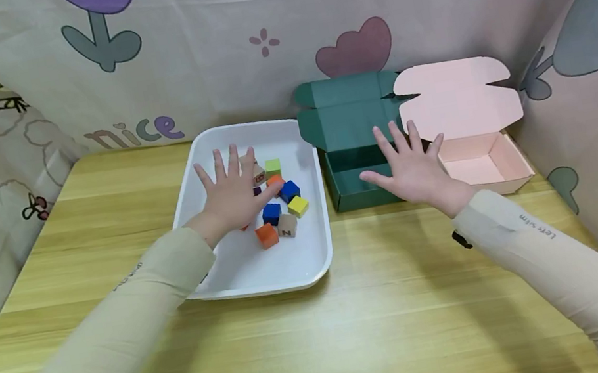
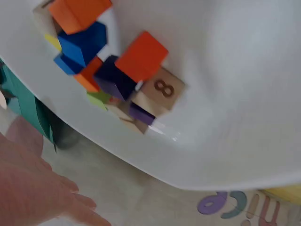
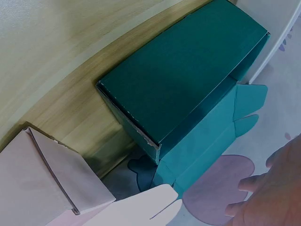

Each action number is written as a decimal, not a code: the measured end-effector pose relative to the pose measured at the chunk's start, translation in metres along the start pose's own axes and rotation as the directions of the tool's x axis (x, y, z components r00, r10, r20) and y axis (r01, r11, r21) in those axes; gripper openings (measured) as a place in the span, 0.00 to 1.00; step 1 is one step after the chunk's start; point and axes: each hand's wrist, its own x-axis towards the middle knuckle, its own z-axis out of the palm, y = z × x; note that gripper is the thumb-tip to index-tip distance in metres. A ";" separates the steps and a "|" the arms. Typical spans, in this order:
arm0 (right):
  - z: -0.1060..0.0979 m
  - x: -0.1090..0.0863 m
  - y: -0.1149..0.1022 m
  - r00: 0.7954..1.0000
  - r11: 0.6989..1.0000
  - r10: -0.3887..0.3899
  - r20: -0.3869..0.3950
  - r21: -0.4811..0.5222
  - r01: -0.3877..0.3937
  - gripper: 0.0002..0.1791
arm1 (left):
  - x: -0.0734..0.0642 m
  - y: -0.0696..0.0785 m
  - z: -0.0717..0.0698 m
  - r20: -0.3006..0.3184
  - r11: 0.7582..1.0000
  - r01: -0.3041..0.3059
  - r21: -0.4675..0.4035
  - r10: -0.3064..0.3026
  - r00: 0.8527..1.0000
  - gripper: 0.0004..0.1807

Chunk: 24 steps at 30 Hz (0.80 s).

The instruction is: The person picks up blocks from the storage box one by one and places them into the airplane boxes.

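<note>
My left hand point(image 1: 233, 195) hovers over a white tray point(image 1: 254, 274), its fingers straight and spread. Beneath and beside it in the tray lie several small cubes: an orange cube point(image 1: 267, 236), a yellow cube point(image 1: 298, 206), a green cube point(image 1: 273, 167), a blue cube point(image 2: 84, 43) and a wooden cube marked 8 point(image 2: 163, 89), among others. Part of the pile is hidden behind the hand in the head view. My right hand point(image 1: 415, 171) is held, fingers spread, in front of a green box point(image 1: 358, 179) and a pink box point(image 1: 489, 159), holding nothing. Both boxes have their lids raised.
The tray and boxes stand side by side on a wooden table point(image 1: 388, 317). A printed curtain point(image 1: 226, 46) hangs behind the table and at both sides. The green lid point(image 1: 354, 123) and pink lid point(image 1: 459, 108) lean back toward it.
</note>
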 end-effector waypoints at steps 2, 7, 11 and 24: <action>0.000 0.000 0.000 1.000 1.000 0.001 -0.006 -0.001 -0.001 0.50 | 0.001 -0.007 -0.004 0.002 1.000 0.024 -0.012 -0.024 1.000 0.49; 0.000 0.001 0.001 1.000 1.000 0.001 -0.015 0.004 -0.001 0.50 | 0.001 -0.027 -0.016 0.012 0.995 0.094 -0.026 -0.093 0.996 0.50; 0.000 0.000 0.001 1.000 1.000 0.000 -0.003 0.007 0.000 0.50 | 0.001 -0.047 -0.021 0.026 0.986 0.163 -0.034 -0.162 0.986 0.51; 0.001 -0.002 0.002 1.000 1.000 -0.004 0.002 -0.009 0.005 0.50 | 0.000 -0.091 -0.020 0.207 0.936 0.321 -0.143 -0.289 0.935 0.51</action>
